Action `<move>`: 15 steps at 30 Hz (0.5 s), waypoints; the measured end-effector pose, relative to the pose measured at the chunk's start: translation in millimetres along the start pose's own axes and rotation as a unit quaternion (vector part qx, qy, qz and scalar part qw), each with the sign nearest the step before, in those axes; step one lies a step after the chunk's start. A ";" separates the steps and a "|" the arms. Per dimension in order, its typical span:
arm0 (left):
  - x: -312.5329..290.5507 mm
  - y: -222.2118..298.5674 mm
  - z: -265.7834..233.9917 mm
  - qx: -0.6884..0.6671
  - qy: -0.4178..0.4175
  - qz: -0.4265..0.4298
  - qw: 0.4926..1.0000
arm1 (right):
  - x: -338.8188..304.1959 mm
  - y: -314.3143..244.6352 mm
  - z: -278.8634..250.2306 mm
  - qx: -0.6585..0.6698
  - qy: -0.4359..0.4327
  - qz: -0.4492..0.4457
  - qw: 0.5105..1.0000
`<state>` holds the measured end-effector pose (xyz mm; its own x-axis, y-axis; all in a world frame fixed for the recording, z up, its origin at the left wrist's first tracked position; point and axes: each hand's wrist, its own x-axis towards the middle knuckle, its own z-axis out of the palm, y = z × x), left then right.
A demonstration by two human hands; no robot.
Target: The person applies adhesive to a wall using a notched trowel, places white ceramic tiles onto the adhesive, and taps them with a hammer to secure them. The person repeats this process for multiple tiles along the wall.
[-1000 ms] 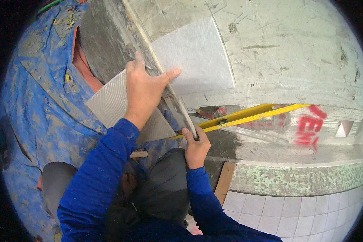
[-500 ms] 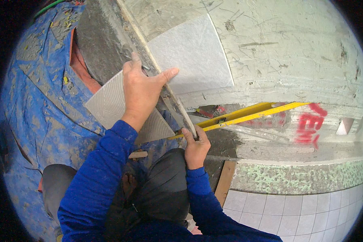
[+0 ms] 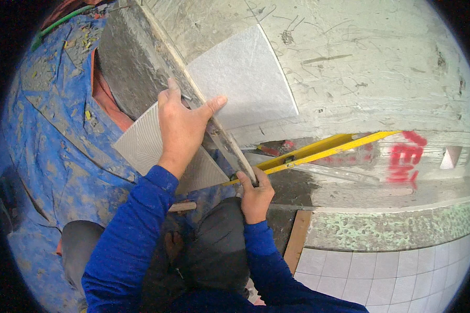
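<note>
While we keep both hands on a long bar (image 3: 168,49), a crumpled blue sheet (image 3: 52,156) spreads well to its left, dusty and littered with crumbs. Nearer the bar, a ridged grey panel (image 3: 141,143) sticks out on its left side, partly hidden by our wrist. Our left hand (image 3: 181,122) straddles the bar around its middle, thumb stretched over to its right side and fingers on its left; how tightly they grip, we cannot tell. Just right of the bar lies a pale square tile (image 3: 240,78), flat against rough concrete (image 3: 360,68). Our right hand (image 3: 257,198) has thumb and fingers closed around the bar's lower end. From near that end, a yellow level (image 3: 324,154) slants away to the right; below and right of the bar we see a brown plank (image 3: 297,237), and beyond it, square floor tiles (image 3: 360,281).
</note>
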<state>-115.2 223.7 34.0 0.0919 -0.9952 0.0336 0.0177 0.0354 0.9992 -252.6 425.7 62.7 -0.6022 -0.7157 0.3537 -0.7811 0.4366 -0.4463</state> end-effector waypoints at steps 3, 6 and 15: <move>0.6 0.8 -0.2 -0.008 -0.003 0.001 1.000 | -0.1 -0.8 -1.4 -0.008 -0.004 -0.012 1.000; 0.2 0.6 0.5 -0.011 0.001 0.007 1.000 | -0.1 -0.4 -1.9 -0.010 -0.004 -0.018 1.000; -0.5 -3.5 4.1 0.007 0.030 0.036 0.999 | -0.5 5.5 -0.6 -0.005 -0.001 -0.028 1.000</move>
<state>-119.4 223.7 30.6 0.1522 -0.9829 0.1041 -0.0055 0.1045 0.9945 -256.6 428.8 60.5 -0.5565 -0.7409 0.3760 -0.8155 0.4003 -0.4181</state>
